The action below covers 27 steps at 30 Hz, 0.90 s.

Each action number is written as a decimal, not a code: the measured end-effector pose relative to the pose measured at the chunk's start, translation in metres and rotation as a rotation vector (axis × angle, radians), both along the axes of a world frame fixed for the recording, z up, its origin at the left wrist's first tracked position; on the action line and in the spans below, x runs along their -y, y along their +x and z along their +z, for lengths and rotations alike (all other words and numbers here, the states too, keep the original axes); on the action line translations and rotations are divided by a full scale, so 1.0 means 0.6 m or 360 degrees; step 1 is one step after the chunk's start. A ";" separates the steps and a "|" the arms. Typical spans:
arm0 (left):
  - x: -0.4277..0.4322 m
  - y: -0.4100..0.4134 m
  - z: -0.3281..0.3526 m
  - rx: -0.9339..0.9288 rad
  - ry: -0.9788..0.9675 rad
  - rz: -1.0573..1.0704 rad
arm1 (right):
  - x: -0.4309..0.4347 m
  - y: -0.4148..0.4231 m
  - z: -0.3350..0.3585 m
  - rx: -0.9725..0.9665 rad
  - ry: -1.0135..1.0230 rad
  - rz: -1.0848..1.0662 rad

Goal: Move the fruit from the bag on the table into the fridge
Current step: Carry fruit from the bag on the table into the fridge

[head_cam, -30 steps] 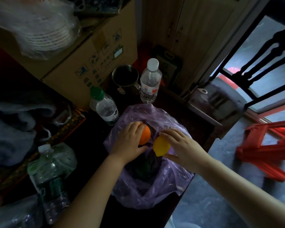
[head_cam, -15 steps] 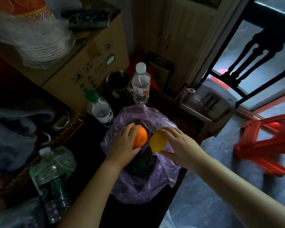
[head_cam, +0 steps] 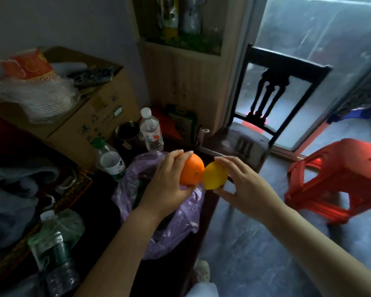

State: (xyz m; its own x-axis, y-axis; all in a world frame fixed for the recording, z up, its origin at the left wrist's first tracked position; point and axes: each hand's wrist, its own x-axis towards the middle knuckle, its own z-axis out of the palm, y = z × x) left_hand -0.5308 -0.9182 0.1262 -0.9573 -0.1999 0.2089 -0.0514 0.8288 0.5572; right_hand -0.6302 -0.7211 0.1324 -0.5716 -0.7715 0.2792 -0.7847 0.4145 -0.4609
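Near one bag (head_cam: 176, 228), one orange (head_cam: 192, 172), one lemon (head_cam: 215, 177)

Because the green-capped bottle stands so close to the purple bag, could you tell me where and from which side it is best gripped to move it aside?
Probably round the shoulder just below the cap, coming from above: the green-capped bottle stands upright, with the purple bag close on its right and the cardboard box close behind, so its top is freest.

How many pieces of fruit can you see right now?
2: a round orange fruit gripped by the left hand, and a yellow lemon-shaped fruit in the right hand, side by side by the purple plastic bag. More may be hidden inside it.
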 end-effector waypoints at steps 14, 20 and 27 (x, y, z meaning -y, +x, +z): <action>-0.369 0.073 0.201 -0.0425 -0.0122 -0.0620 | -0.403 0.230 0.197 -0.0334 -0.0110 -0.0684; -0.518 0.154 0.225 -0.0476 -0.0095 -0.0927 | -0.550 0.381 0.213 -0.0334 -0.0132 -0.1054; -0.683 0.234 0.242 -0.0556 0.0011 -0.1334 | -0.684 0.557 0.226 -0.0274 0.0001 -0.1515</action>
State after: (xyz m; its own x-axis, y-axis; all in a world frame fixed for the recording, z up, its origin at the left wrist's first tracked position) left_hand -0.3902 -0.5083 0.2712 -0.6721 0.5312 0.5159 0.7396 0.5152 0.4331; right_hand -0.2959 -0.3109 0.2678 -0.9087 -0.0066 0.4175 -0.1770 0.9117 -0.3707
